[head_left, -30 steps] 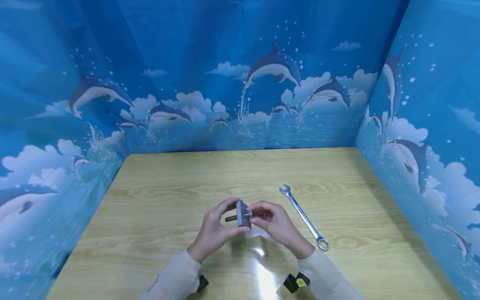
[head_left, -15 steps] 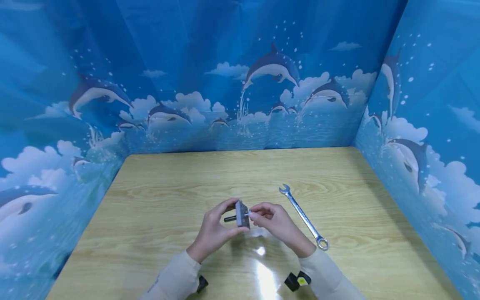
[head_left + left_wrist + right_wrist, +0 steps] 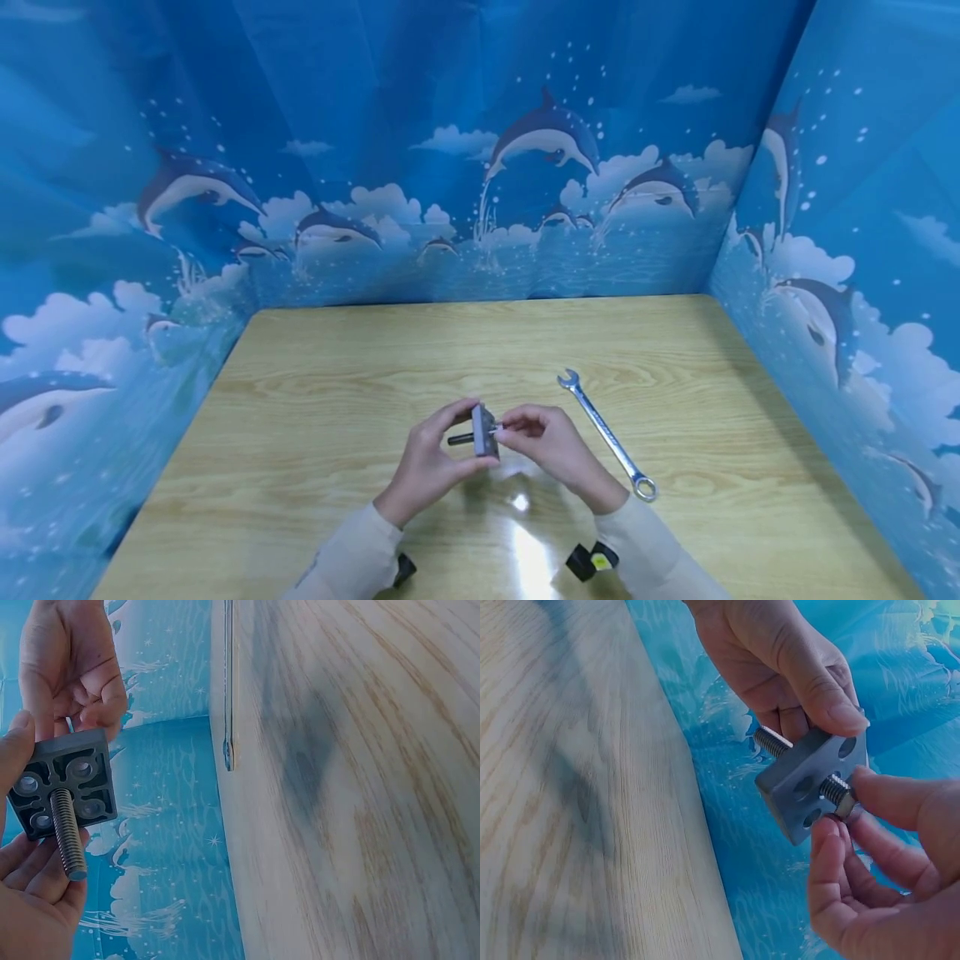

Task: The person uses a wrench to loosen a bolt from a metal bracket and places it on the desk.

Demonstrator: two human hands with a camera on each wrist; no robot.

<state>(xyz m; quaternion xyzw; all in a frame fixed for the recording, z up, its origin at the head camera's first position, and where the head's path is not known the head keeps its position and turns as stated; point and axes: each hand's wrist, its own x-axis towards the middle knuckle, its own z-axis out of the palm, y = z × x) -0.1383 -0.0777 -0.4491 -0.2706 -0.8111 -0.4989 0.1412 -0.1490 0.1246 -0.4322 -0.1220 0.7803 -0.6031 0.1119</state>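
Observation:
My left hand [image 3: 429, 468] grips a square grey plate [image 3: 481, 432] by opposite edges, thumb on one side and fingers on the other. Round holes near its corners and moulded ribs show in the left wrist view. Through the plate's middle runs a threaded bolt [image 3: 69, 834], its long shank sticking out on the left-hand side. On the other side, my right hand [image 3: 553, 448] pinches the bolt's hex head [image 3: 846, 804] between thumb and fingertips. A short stretch of thread shows between this head and the plate in the right wrist view.
A combination wrench [image 3: 609, 435] lies slantwise on the wooden table [image 3: 337, 375], right of the hands, its ring end close to the right wrist. Blue dolphin-printed curtains [image 3: 420, 167] enclose the table at the back and sides.
My right fingers have shifted slightly about the bolt head, regripping it, and now sit a little nearer the plate. The left hand and plate have stayed nearly still.

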